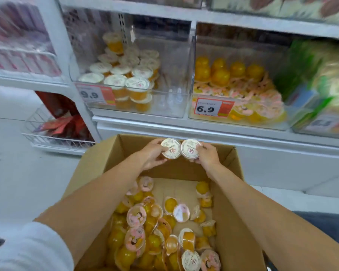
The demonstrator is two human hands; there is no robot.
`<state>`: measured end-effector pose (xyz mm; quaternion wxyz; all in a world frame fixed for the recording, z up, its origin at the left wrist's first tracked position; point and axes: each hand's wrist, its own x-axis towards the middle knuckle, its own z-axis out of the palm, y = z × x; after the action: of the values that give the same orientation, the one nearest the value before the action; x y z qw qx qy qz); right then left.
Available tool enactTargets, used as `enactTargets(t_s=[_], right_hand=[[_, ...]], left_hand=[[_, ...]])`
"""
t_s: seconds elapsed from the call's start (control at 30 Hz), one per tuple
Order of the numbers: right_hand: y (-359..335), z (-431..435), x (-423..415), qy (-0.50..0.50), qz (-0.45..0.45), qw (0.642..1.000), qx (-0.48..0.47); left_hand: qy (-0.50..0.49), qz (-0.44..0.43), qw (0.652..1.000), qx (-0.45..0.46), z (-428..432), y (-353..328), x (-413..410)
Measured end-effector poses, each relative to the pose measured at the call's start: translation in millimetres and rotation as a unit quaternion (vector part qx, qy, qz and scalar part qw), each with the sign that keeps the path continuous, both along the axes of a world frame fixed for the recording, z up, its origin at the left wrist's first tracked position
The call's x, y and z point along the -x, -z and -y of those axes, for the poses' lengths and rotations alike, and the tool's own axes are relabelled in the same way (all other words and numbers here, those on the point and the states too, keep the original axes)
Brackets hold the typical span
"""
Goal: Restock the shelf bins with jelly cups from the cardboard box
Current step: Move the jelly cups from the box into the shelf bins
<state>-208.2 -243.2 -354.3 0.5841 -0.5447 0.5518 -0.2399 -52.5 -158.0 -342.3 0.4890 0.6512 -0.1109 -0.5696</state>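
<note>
The far shelf (184, 126) holds two clear bins: the left bin (170, 98) is part-filled with white-lidded jelly cups (115, 80), its right half bare, and the right bin (233, 45) looks fuller. The near cardboard box (231, 222) still has many cups left to shelve. Above its far edge, the left hand (152, 153) and the right hand (207, 155) each grasp one white-lidded cup (171, 149).

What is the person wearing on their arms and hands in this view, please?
The left hand and right hand are bare, with no gloves or watch visible. A white sleeve covers the upper part of the left arm, leaving the forearm uncovered. The right forearm is uncovered to the frame's edge.
</note>
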Motion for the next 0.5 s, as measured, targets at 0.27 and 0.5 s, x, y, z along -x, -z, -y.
enactTargets(t_s=[0.27, 0.5], right_hand=[[-152.7, -14.9, -56.9, -0.051, 0.12, 0.986, 0.105], [-197.3, 16.6, -143.4, -0.013, 0.093, 0.981, 0.173]], left_hand=[[-0.029, 0.126, 0.977, 0.167, -27.5, -160.2, -50.3], [-0.119, 0.279, 0.939, 0.163, 9.4, -194.7, -127.3]])
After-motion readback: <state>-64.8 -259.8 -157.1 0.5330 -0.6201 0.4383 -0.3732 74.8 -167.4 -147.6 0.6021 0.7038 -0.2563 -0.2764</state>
